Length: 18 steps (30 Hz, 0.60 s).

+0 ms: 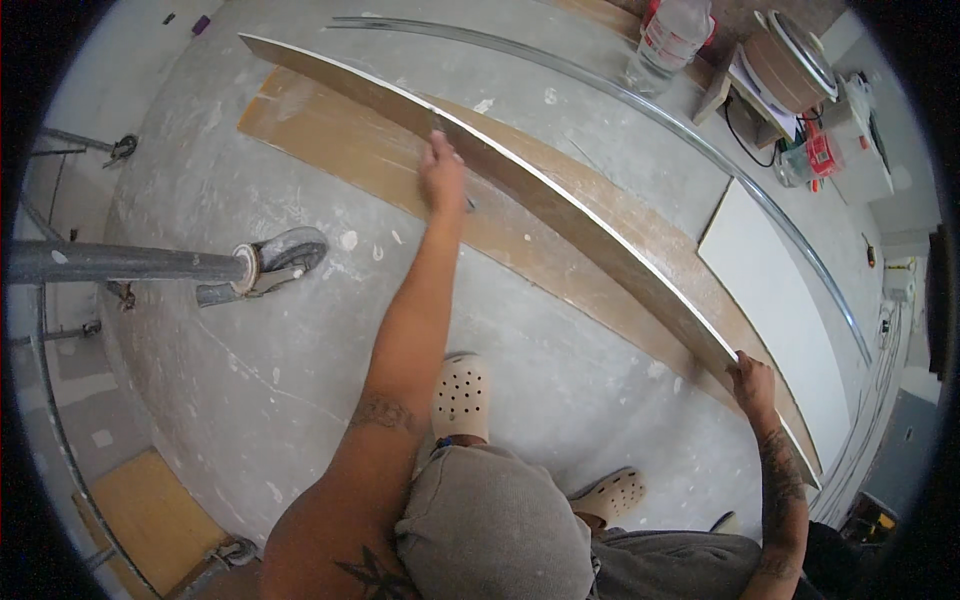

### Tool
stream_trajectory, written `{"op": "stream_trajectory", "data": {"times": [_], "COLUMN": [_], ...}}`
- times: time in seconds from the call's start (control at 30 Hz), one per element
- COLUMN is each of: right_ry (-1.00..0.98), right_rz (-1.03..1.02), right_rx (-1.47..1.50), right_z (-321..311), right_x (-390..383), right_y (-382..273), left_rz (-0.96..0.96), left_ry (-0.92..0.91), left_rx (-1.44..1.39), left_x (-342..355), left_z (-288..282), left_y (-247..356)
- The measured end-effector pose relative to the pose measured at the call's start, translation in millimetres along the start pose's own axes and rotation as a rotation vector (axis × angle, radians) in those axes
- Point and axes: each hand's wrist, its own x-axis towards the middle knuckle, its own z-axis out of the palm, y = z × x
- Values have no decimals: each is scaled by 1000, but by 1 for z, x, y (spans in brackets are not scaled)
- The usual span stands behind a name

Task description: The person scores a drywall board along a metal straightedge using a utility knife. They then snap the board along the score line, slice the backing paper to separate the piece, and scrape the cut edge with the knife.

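Note:
A long plasterboard strip point(560, 205) stands on its edge, running from far left to near right, brown paper face toward me. My left hand point(442, 178) is closed around a slim grey utility knife; its tip touches the strip near the upper edge, and its rear end sticks out below the fist. Near the strip's right end, my right hand point(753, 386) grips the top edge, fingers over it. Beneath the strip lies a wide brown board point(345, 150) on the floor, dusted with white.
A curved-looking metal profile point(600, 82) lies beyond the strip, beside a white board piece point(775, 290). At the back right stand a large clear bottle point(668, 45) and a brown bucket point(785, 65). A scaffold leg with a caster point(285, 260) stands left.

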Motion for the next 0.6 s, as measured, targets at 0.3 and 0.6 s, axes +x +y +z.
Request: {"op": "stream_trajectory", "data": {"times": [0.3,0.6], "right_ry": [19,13], "right_rz": [-23,-19], "right_rx": [-13,-40], "right_z": [1,-1], "right_x": [0,0], "right_y": [0,0], "left_rz": [220,282], "left_ry": [-9,-85], "left_rx": [237,497], "left_x": [33,-48], "left_z": [-13,12], "left_y": [-14,-15]}}
